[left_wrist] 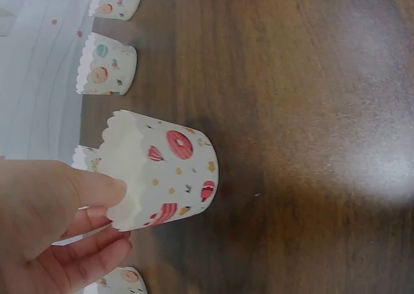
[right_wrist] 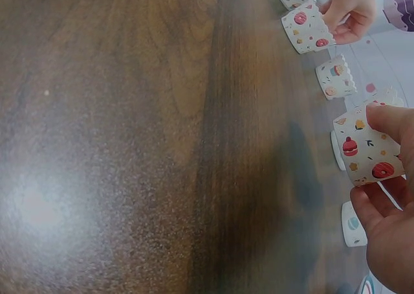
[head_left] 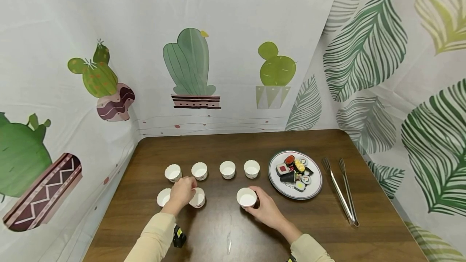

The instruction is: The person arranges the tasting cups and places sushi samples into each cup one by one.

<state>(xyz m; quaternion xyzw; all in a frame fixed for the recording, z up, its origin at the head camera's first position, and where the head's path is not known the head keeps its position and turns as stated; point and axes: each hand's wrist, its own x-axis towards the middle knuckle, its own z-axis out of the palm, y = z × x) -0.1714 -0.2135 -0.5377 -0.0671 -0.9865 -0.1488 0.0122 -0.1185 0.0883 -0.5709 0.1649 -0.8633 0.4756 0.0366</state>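
Observation:
My left hand point(head_left: 183, 191) pinches the scalloped rim of a white paper baking cup point(left_wrist: 165, 168) printed with doughnuts and sweets. In the left wrist view the thumb lies over the rim, and the fingers are on the far side. My right hand point(head_left: 267, 209) grips another such baking cup point(head_left: 246, 198) by its side, between thumb and fingers. The right wrist view shows that cup point(right_wrist: 362, 148) with red and yellow prints. Just left of my left hand stands a further baking cup point(head_left: 163, 196), partly hidden by the wrist.
Behind the hands, several more baking cups point(head_left: 227, 170) stand in a row. A round plate point(head_left: 276, 185) with sushi pieces point(head_left: 294, 173) lies to the right. Metal tongs point(head_left: 342, 197) rest beyond it, near the table's point(head_left: 378, 229) right edge. Printed cloth hangs behind.

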